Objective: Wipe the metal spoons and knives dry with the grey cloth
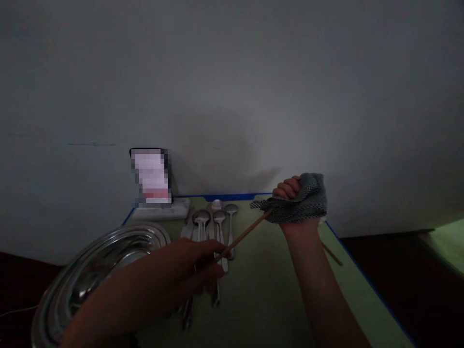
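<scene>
My left hand [195,266] pinches the lower end of a thin wooden chopstick [243,235] between thumb and fingers. The chopstick slants up to the right, and its far end goes into a grey-green checked cloth [310,200]. My right hand [288,187] is closed round that cloth, which wraps over the chopstick's end. Under and behind my left hand lie several metal spoons [219,217] and table knives [188,223], their handles partly hidden by the hand. Another thin wooden stick [331,253] rests on the table, partly covered by my right forearm.
Nested shiny metal bowls or trays [97,256] stand at the left, partly behind my left forearm. A phone [152,176] with a blurred screen leans upright on a white block [161,210]. The pale green table [261,299] has blue edges and meets a grey wall [232,96].
</scene>
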{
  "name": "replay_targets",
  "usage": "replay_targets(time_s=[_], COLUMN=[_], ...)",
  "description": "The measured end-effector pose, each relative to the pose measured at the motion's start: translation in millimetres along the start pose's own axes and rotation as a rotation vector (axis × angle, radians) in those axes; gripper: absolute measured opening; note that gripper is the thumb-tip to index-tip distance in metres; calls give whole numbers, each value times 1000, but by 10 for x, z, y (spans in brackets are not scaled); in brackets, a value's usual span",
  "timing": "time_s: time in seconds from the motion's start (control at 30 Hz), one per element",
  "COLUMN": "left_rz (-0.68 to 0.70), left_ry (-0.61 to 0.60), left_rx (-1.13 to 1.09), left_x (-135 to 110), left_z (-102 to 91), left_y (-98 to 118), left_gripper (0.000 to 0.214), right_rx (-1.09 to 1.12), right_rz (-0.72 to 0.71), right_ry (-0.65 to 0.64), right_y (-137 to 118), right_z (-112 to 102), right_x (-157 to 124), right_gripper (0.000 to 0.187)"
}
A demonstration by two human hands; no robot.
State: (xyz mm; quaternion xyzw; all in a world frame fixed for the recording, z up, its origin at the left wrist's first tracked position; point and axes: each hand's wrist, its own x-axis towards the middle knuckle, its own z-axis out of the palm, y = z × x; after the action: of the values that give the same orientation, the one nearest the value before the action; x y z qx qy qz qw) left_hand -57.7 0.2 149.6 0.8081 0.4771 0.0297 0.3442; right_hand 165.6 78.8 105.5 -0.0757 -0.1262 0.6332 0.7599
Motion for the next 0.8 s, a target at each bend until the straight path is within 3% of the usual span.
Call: replay_targets(time_s=[0.17,0.37,0.53,0.67,0.8], left_rz=[21,51,36,-1,-45], left_ry=[-54,-158,-68,31,99], left_rx=[-114,-152,-54,61,210], left_x=[-95,-31,61,106,86], left_z=[-29,-58,-6,26,18], left_y=[-65,49,79,12,-6], left_gripper=[40,25,14,20,31], right_rx=[67,33,-72,-131,-164], right_rz=[66,102,125,168,256], right_ry=[-71,-99,4,186,228], right_y=[34,162,354,548,662], right_z=[-119,-172,-60,38,54], right_x=[79,111,-19,-168,-258], right_gripper=[19,25,21,27,27])
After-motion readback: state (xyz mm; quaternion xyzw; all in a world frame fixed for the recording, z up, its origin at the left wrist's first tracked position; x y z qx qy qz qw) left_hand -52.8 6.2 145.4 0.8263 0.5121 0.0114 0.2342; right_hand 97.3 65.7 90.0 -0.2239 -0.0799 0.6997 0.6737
